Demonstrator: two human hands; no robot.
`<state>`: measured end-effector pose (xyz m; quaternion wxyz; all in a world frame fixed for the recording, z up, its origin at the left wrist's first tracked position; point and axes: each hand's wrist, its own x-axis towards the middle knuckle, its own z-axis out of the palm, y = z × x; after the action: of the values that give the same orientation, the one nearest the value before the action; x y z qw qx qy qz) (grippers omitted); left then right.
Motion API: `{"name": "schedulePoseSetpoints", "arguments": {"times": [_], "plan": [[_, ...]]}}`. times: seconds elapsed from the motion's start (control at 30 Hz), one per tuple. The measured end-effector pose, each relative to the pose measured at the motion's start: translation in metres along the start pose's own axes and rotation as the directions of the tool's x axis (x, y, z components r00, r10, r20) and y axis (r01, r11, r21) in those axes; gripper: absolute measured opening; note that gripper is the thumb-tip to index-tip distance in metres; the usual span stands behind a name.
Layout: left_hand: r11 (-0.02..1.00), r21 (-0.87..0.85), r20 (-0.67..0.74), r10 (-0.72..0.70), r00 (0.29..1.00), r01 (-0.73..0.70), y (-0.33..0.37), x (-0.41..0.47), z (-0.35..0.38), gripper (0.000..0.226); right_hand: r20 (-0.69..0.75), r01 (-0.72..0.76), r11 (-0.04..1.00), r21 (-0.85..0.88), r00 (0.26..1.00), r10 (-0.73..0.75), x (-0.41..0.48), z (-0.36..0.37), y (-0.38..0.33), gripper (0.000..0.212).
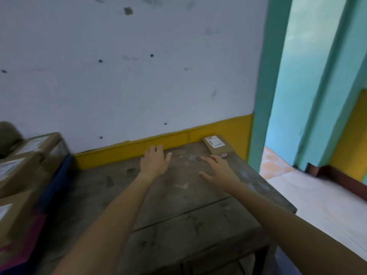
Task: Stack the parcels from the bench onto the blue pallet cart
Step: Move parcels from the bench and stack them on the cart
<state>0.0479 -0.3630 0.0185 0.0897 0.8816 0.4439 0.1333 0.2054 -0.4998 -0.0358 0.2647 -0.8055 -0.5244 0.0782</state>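
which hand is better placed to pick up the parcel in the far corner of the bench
Right. The right hand is open, its fingertips almost at the parcel in the far right corner of the bench. The left hand, also open, lies farther off to the left.

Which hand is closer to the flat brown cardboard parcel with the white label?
Right. The right hand is just short of the flat brown cardboard parcel; the left hand is farther left.

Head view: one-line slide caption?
Open left hand and right hand reach over the bench toward a flat parcel; other parcels sit on the blue cart.
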Motion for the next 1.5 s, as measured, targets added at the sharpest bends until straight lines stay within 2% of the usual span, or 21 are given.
{"name": "schedulePoseSetpoints", "arguments": {"times": [0.2, 0.37, 0.5, 0.7, 0.87, 1.1, 1.37, 1.5], "plan": [[0.996, 0.005, 0.072, 0.084, 0.994, -0.085, 0.059, 0.051, 0.045, 0.053, -0.019, -0.081, 0.986, -0.148, 0.997, 0.079, 0.018, -0.021, 0.072, 0.061], [0.995, -0.018, 0.093, 0.104, 0.99, -0.103, 0.079, 0.114, 0.085, 0.052, -0.001, -0.125, 0.975, -0.182, 0.992, 0.127, 0.06, -0.024, 0.111, 0.059], [0.994, -0.033, 0.116, 0.105, 0.988, -0.101, 0.084, 0.184, 0.127, 0.052, 0.013, -0.159, 0.974, -0.16, 0.987, 0.163, 0.113, -0.012, 0.148, 0.056], [0.998, -0.037, 0.226, 0.053, 0.973, -0.046, 0.082, 0.295, 0.203, 0.052, 0.086, -0.311, 0.945, -0.104, 0.944, 0.32, 0.204, 0.026, 0.213, 0.056], [0.999, -0.01, 0.3, 0.048, 0.953, -0.047, 0.087, 0.366, 0.261, 0.051, 0.071, -0.415, 0.91, -0.01, 0.907, 0.415, 0.255, 0.053, 0.253, 0.062], [0.987, 0.004, 0.362, 0.15, 0.92, -0.163, 0.108, 0.427, 0.302, 0.054, 0.022, -0.466, 0.882, 0.073, 0.884, 0.466, 0.282, 0.078, 0.275, 0.061], [0.99, -0.026, 0.374, 0.135, 0.917, -0.136, 0.108, 0.444, 0.327, 0.057, -0.046, -0.496, 0.864, 0.087, 0.864, 0.501, 0.282, 0.096, 0.272, 0.055], [0.992, -0.069, 0.371, 0.126, 0.92, -0.108, 0.106, 0.439, 0.329, 0.056, -0.052, -0.541, 0.819, 0.19, 0.828, 0.559, 0.283, 0.094, 0.27, 0.052]]}}
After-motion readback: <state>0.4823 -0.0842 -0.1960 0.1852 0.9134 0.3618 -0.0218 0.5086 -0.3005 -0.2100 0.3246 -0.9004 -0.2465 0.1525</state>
